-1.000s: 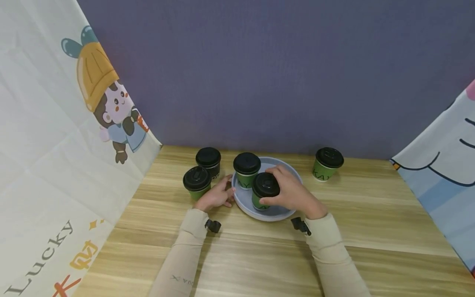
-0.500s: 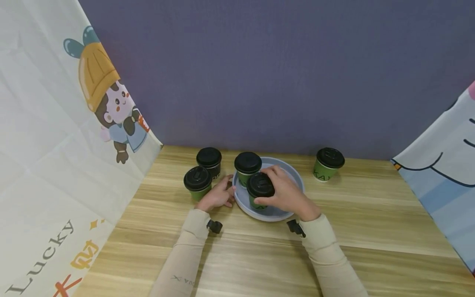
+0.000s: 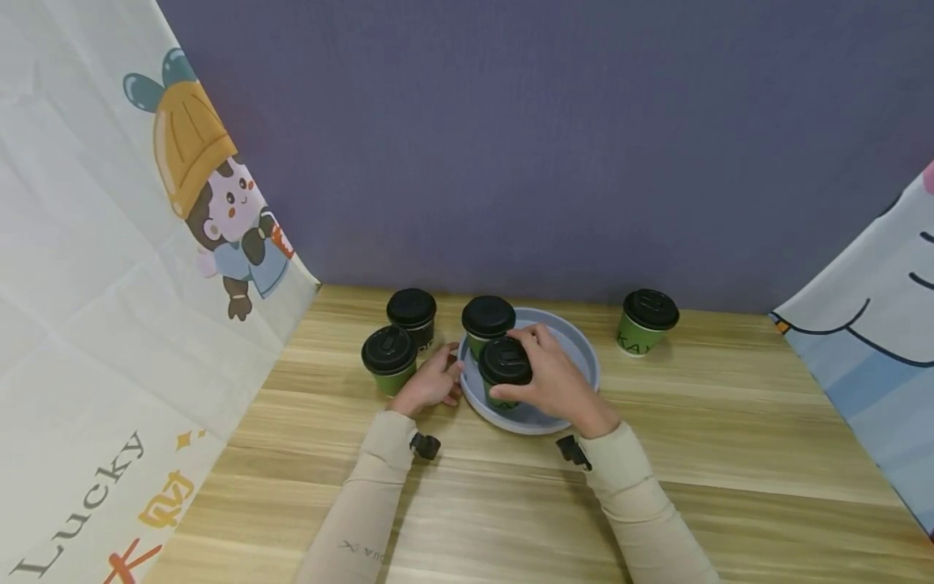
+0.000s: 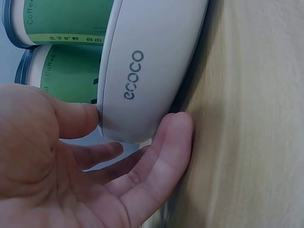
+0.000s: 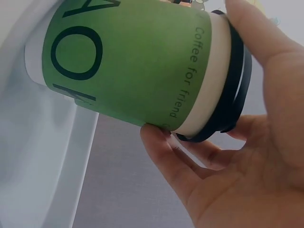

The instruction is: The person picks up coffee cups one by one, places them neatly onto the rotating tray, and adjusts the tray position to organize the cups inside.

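My right hand (image 3: 553,377) grips a green paper coffee cup (image 5: 128,61) by its upper part, thumb and fingers around it just below the black lid (image 3: 505,361). This cup is upright on the left part of a round grey tray (image 3: 584,369). Just behind it on the tray is another lidded green cup (image 3: 489,320). At the tray's left edge, my left hand (image 3: 430,383) holds the side: in the left wrist view, the thumb touches the rim and the fingers (image 4: 175,137) reach down to the base near the tabletop.
Left of the tray stand a lidded green cup (image 3: 389,357) and a dark lidded cup (image 3: 412,316), close to my left hand. Another green cup (image 3: 645,323) is at the back right of the wooden table (image 3: 511,519). A purple-grey panel (image 3: 540,162) rises behind.
My right hand has moved the gripped cup leftward across the tray, closer to the cup behind it. The left hand and the tray have hardly moved.
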`<state>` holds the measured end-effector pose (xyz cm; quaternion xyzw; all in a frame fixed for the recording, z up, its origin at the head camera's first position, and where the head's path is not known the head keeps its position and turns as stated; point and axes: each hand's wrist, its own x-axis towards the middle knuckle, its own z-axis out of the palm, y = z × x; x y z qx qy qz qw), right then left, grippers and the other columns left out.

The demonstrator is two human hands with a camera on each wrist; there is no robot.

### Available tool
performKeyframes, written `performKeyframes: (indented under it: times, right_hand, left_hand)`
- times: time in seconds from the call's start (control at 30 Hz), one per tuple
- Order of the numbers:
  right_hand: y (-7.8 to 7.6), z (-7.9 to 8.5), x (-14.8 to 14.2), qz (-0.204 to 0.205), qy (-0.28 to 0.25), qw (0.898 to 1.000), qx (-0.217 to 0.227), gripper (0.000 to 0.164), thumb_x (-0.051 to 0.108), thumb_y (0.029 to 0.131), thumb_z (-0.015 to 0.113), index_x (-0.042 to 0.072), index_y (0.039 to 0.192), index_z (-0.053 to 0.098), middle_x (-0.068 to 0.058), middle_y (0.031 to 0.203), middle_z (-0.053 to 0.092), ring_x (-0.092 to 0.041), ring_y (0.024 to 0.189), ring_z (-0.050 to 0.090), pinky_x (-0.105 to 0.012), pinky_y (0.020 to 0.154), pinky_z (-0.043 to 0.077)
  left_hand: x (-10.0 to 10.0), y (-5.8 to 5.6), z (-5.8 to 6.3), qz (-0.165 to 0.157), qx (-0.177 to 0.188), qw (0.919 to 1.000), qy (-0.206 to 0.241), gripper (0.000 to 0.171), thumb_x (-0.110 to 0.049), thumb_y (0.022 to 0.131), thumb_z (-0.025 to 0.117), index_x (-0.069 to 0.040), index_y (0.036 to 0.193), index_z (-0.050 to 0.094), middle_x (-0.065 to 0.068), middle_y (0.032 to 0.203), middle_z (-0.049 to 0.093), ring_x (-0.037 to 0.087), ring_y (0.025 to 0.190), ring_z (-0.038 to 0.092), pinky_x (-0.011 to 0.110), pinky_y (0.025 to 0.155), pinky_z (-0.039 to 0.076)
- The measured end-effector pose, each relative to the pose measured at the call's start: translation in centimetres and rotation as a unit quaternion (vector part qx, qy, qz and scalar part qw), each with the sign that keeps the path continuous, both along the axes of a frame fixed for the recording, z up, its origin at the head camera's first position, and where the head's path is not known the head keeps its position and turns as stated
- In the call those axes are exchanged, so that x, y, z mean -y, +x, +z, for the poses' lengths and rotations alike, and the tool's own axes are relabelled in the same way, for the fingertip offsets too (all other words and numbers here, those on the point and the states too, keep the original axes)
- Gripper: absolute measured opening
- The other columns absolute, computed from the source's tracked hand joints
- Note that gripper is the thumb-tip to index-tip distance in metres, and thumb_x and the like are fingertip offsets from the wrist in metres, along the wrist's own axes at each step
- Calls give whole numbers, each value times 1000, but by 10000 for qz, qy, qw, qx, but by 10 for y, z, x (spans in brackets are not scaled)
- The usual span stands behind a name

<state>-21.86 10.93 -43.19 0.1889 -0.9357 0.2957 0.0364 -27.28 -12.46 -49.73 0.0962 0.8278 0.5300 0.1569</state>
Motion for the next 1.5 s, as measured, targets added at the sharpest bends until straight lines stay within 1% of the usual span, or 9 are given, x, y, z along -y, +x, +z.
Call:
performKeyframes:
  times: [0.23, 0.43, 0.53, 0.67, 0.8, 1.03, 1.23, 1.43, 1.5]
  right_hand:
    - [-7, 0, -5, 95, -65, 9999, 75, 101, 61, 77, 82, 13, 155, 40, -12, 141, 46, -33, 124, 56, -54, 100, 52]
    - [-15, 6, -21, 277, -268, 9992, 90, 84, 59, 95, 64, 8, 157, 36, -17, 144, 44, -35, 116, 59, -52, 94, 53]
    - [-21, 9, -35, 190, -404, 9990, -20, 75, 53, 101, 58, 5, 156, 37, -21, 144, 44, -38, 117, 57, -53, 94, 52]
    - [-22, 11, -56, -177, -523, 9982, -216, 67, 46, 104, 57, 3, 153, 41, -23, 141, 45, -42, 120, 56, -57, 97, 51]
    - [-21, 11, -79, -595, -621, 9955, -402, 61, 37, 104, 60, 0, 149, 44, -27, 139, 44, -45, 123, 50, -61, 99, 45]
    - [-19, 0, -118, -1510, -926, 9820, -653, 61, 32, 103, 63, -5, 148, 44, -37, 147, 32, -55, 131, 27, -72, 102, 29]
    - [-26, -14, -141, -2230, -1193, 9635, -877, 64, 26, 101, 64, -4, 151, 39, -35, 153, 25, -56, 139, 18, -74, 107, 24]
    - [-29, -32, -150, -2323, -866, 9662, -700, 78, 25, 100, 65, -2, 160, 23, -28, 166, 11, -58, 145, 6, -79, 110, 12]
    - [-31, -37, -151, -2333, -770, 9672, -650, 81, 27, 101, 64, 0, 162, 18, -27, 167, 9, -58, 146, 4, -80, 109, 9]
  left_hand:
    - [-7, -4, 1, 161, 14, 9998, -80, 49, -17, 111, 41, -7, 159, 31, 23, 136, 56, 24, 77, 64, 35, 60, 60]
    - [-12, -8, 1, 226, -16, 9997, -78, 49, -17, 111, 40, -6, 158, 30, 23, 136, 56, 24, 76, 63, 34, 59, 60]
    - [-13, -9, 0, 199, 6, 9998, -44, 50, -16, 112, 40, -6, 159, 29, 24, 138, 54, 24, 76, 63, 35, 59, 60]
    - [-7, -7, 0, 22, 132, 9999, 44, 56, -17, 111, 40, -6, 162, 20, 25, 143, 50, 25, 78, 64, 36, 63, 61]
    - [1, -5, 2, -384, 275, 9988, 162, 66, -15, 109, 42, -6, 164, 7, 25, 143, 48, 24, 85, 64, 37, 70, 62]
    - [15, 2, 7, -1145, 427, 9925, -61, 98, -14, 100, 64, -6, 163, -11, 18, 120, 57, 19, 76, 64, 28, 71, 54]
    - [16, 3, 10, -1307, 97, 9913, -139, 113, -15, 88, 79, -2, 163, -5, 20, 117, 59, 21, 79, 64, 28, 71, 53]
    - [12, 2, 10, -1445, -405, 9887, -10, 106, -9, 85, 83, -4, 161, 10, 22, 139, 47, 27, 116, 54, 32, 95, 48]
    - [12, 2, 8, -1431, -396, 9889, -41, 107, -9, 85, 83, -4, 162, 9, 22, 138, 48, 26, 114, 55, 33, 94, 48]
